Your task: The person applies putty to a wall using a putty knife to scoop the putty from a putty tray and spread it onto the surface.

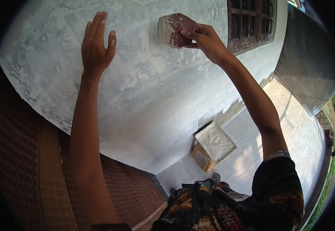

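My right hand (209,40) grips a dark red putty scraper (177,30), its left part coated in pale, wet putty. The scraper's face lies close against the white and grey patchy wall (136,88). To the left, my left hand (97,46) is raised at the wall with its fingers stretched out and the thumb apart. White smears mark its fingertips, and it holds nothing. Uneven patches and ridges of filler show on the wall around both hands.
On the tiled floor (240,134) below, a tray of white putty (216,142) rests on a yellowish stand (203,158) by the wall's foot. A barred brown window (251,23) is at upper right. Woven brown panelling (129,192) borders the wall at lower left.
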{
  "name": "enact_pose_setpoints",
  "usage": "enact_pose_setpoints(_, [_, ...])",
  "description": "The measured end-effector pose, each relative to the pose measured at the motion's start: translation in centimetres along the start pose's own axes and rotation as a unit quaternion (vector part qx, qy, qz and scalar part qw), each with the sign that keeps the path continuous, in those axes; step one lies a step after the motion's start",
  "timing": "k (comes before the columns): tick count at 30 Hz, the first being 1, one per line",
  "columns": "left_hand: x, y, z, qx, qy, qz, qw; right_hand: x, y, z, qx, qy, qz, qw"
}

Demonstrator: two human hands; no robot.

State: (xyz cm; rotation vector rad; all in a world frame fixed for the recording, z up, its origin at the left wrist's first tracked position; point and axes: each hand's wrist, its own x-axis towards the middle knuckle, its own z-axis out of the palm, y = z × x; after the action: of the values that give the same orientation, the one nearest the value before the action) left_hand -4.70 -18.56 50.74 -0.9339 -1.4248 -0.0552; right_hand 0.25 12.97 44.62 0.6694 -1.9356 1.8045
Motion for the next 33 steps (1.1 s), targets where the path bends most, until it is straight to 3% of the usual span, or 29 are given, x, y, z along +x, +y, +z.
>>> enact_pose_setpoints(8, [-5.7, 13.9, 8.1, -0.022, -0.046, -0.158, 0.986, -3.9, 7.6, -10.9, 0.008, -0.034, 0.126, 0.991])
enact_pose_setpoints(17, [-13.5, 26.6, 12.9, -0.131, -0.190, -0.351, 0.908, -10.1, 20.9, -15.1, 0.100, -0.032, 0.270, 0.957])
enact_pose_setpoints(26, [-23.8, 36.0, 17.1, -0.201, -0.328, -0.404, 0.830, -19.2, 32.7, -15.2, 0.173, 0.039, 0.407, 0.896])
enact_pose_setpoints(33, [-29.6, 42.5, 19.7, -0.269, -0.402, -0.426, 0.764, -27.5, 41.5, -15.4, 0.153, 0.076, 0.469, 0.867])
